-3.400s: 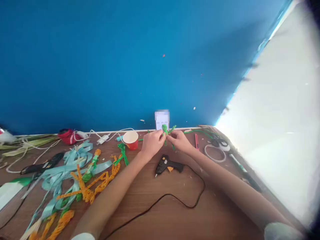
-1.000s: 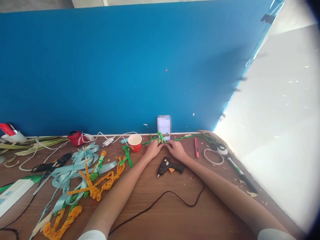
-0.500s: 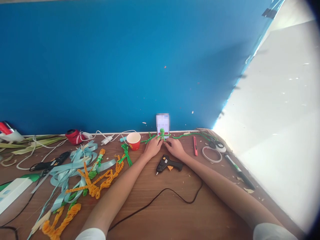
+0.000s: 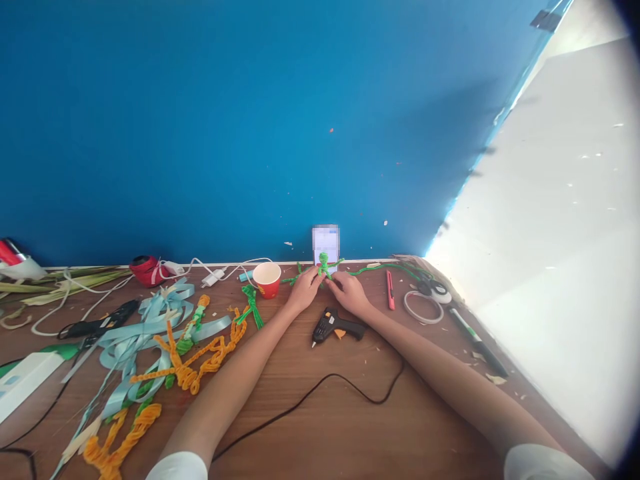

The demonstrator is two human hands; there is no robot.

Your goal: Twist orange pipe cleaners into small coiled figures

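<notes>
A small green pipe-cleaner figure (image 4: 323,258), with a round head and thin arms, stands up between my two hands near the wall. My left hand (image 4: 304,291) pinches its left side low down, the fingers bent round it. From the other side, my right hand (image 4: 349,292) has its thumb and fingertips closed at the figure's lower part, which the fingers mostly hide. Right behind the figure a phone (image 4: 325,240) leans upright on the blue wall. Closer to me a black glue gun (image 4: 336,325) lies on its side, its nozzle pointing left.
Left of my hands are a red paper cup (image 4: 269,287), green pipe-cleaner pieces (image 4: 253,303), orange ones (image 4: 189,377) and tangled light-blue ribbon (image 4: 127,357). Rightward lie a pink cutter (image 4: 390,291), a white cable loop (image 4: 423,313) and a marker (image 4: 477,341). A black cord (image 4: 320,381) crosses the table.
The figure has turned slightly in my fingers; its right-side arm now slants upward. My hands have barely moved, and the view has shifted a little.
</notes>
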